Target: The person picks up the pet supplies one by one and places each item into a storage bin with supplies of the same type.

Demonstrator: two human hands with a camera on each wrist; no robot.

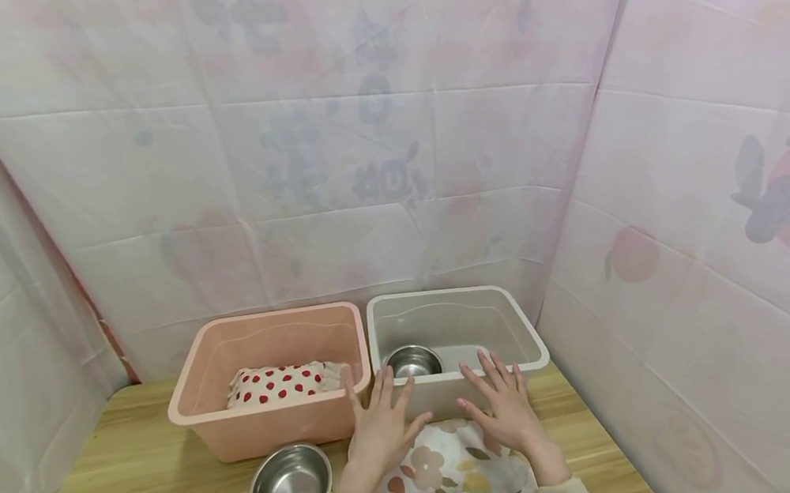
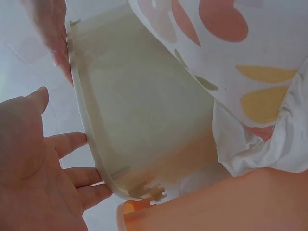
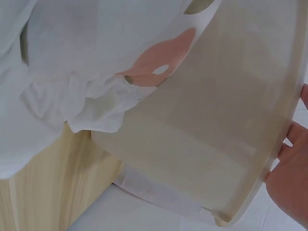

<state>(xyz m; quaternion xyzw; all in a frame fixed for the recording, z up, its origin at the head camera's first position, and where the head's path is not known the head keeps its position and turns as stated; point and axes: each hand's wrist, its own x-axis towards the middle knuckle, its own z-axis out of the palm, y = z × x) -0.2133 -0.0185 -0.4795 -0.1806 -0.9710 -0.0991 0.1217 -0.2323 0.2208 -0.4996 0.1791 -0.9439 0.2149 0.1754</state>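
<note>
Both hands reach over a floral cushion (image 1: 426,466) with a white ruffled edge, which lies against the front of a light grey bin (image 1: 528,337). My left hand (image 1: 379,437) has its fingers spread, fingertips at the bin's front rim. To its right, my right hand (image 1: 507,416) spreads its fingers at the same rim. Inside the grey bin, at the left, sits a steel bowl (image 1: 413,362). The left wrist view shows the left hand's fingertips touching the bin's rim (image 2: 86,122). Fingers of the right hand (image 3: 293,168) rest along the rim in the right wrist view.
A pink bin (image 1: 277,432) stands left of the grey one, holding a small white pillow (image 1: 276,383) with red strawberry print. A second steel bowl (image 1: 290,491) sits on the wooden table (image 1: 131,470) in front of it. Printed fabric walls (image 1: 329,157) enclose the table's back and sides.
</note>
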